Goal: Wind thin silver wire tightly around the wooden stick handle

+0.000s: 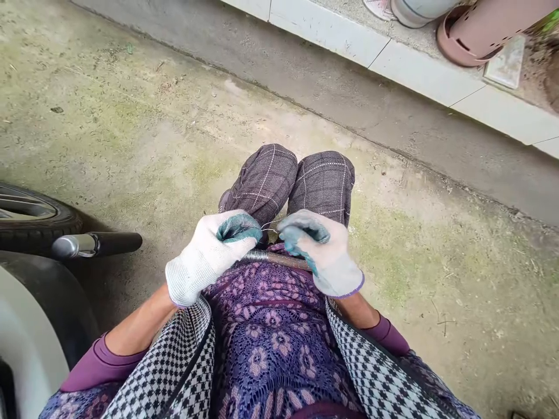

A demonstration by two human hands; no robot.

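Note:
In the head view both my hands wear white gloves with green-grey coated fingers, and they face each other above my lap. My left hand [213, 250] is closed, its fingertips pinching a thin wire [269, 224]. The wire's other end runs to my right hand [322, 249], also closed in a pinch. Just under the hands a brown rod [288, 260] lies across my lap. Silvery wire wrapping [255, 255] covers part of this rod near my left hand. Both ends of the rod are hidden behind the gloves.
My knees [266, 180] in checked trousers are close together. At the left are a vehicle's wheel [65, 221] and a black bar with a metal cap [74, 246]. A white-tiled ledge [323, 32] carries a pinkish pot [484, 29] at the upper right. Concrete ground [144, 134] surrounds me.

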